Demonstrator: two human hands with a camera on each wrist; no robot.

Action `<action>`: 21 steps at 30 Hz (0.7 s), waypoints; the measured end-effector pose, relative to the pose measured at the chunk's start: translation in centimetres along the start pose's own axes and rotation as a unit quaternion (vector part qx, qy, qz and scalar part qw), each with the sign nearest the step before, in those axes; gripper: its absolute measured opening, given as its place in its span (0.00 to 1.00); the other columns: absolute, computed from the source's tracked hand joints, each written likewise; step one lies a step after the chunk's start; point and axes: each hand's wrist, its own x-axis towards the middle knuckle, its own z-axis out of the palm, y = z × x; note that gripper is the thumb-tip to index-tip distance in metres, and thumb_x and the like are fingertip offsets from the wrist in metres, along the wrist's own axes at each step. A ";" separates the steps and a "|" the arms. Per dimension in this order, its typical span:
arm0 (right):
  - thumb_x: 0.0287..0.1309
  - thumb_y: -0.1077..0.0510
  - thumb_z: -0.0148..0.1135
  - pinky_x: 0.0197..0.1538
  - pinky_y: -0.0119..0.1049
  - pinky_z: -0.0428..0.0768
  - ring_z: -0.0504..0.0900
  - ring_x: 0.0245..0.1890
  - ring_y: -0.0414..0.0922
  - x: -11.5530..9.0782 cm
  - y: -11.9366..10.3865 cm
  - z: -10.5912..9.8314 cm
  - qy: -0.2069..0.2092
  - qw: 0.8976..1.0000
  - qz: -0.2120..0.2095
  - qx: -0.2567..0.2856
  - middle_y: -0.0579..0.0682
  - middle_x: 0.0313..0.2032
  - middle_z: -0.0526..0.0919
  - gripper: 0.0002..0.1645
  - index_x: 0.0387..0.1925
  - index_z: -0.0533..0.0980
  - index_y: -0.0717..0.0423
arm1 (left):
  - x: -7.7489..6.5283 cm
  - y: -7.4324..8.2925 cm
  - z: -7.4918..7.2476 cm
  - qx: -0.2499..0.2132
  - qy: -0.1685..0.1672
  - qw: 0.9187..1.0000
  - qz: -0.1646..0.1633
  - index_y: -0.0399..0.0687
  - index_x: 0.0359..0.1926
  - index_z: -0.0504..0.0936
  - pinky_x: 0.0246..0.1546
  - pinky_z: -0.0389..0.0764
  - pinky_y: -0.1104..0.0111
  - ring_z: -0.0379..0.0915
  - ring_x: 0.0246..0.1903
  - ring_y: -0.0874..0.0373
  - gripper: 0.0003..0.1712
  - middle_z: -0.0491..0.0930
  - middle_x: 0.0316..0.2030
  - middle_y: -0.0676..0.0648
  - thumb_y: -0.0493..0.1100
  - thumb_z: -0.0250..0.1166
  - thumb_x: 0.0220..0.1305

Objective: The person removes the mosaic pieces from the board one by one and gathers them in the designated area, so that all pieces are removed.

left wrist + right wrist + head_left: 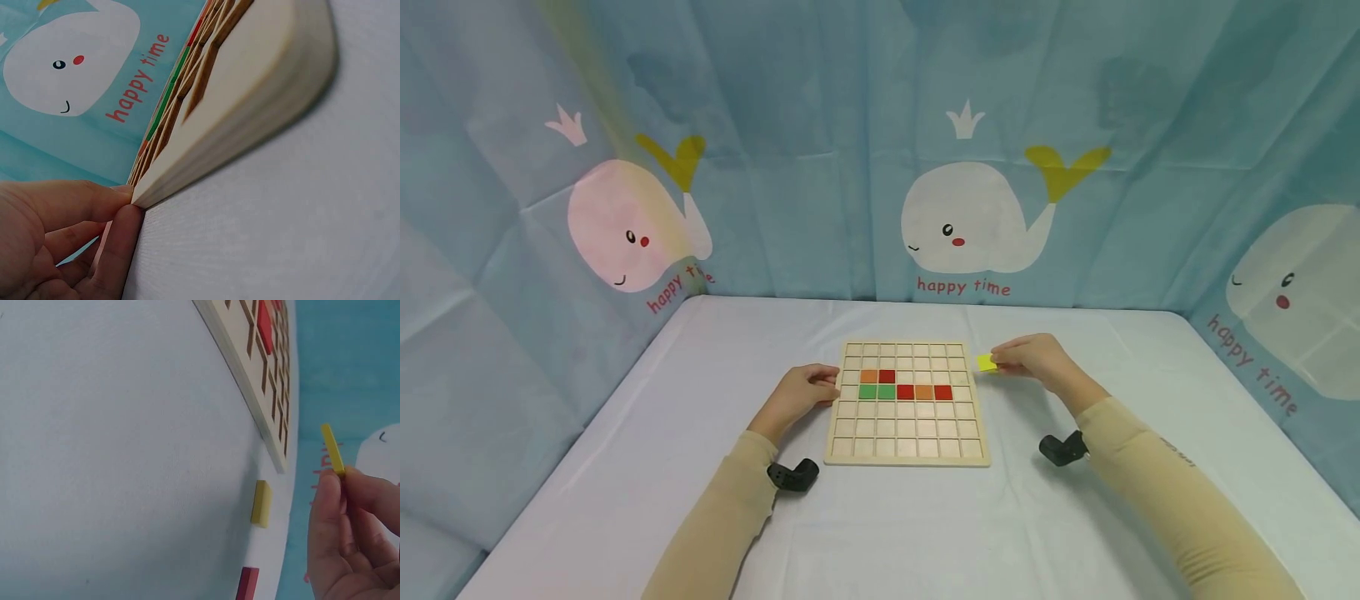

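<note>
A square wooden grid board (907, 454) lies flat on the white table. In one of its rows sit two green tiles (877, 392), then red, orange and red (943, 392). Above the green pair are an orange tile (868, 377) and a red tile (887, 377). My left hand (801, 396) pinches the board's left edge between thumb and fingers. Off the board's far right side, my right hand (1033, 358) pinches a thin yellow tile (333, 449) by one end, raised above the table.
Beside the board's right edge, in the right wrist view, a yellow block (260, 504) and a dark red block (247, 584) stand on the white table (125, 425). A blue curtain (790, 225) printed with whales surrounds the table at the back and sides.
</note>
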 end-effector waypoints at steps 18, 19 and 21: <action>0.63 0.56 0.66 0.53 0.34 0.85 0.83 0.32 0.35 0.6 0.9 -2.2 0.023 0.999 0.031 0.026 0.58 0.53 0.82 0.29 0.62 0.74 0.67 | 0.1 0.0 0.0 0.000 0.002 1.000 -0.006 0.41 0.62 0.77 0.40 0.83 0.73 0.76 0.41 0.58 0.27 0.80 0.47 0.43 0.33 0.67 0.62; 0.63 0.55 0.66 0.53 0.34 0.84 0.83 0.32 0.35 0.6 1.0 -2.3 0.024 0.999 0.033 0.026 0.59 0.55 0.81 0.30 0.62 0.74 0.67 | 0.1 0.0 0.0 -0.001 0.002 1.000 -0.007 0.41 0.62 0.77 0.40 0.83 0.73 0.76 0.41 0.58 0.27 0.80 0.46 0.43 0.33 0.67 0.62; 0.64 0.54 0.66 0.55 0.34 0.83 0.83 0.34 0.35 0.6 1.0 -2.5 0.026 0.999 0.038 0.023 0.61 0.58 0.79 0.30 0.63 0.73 0.66 | 0.1 0.1 0.0 -0.001 0.002 1.000 -0.007 0.41 0.62 0.77 0.40 0.83 0.73 0.76 0.41 0.58 0.27 0.80 0.47 0.43 0.33 0.67 0.62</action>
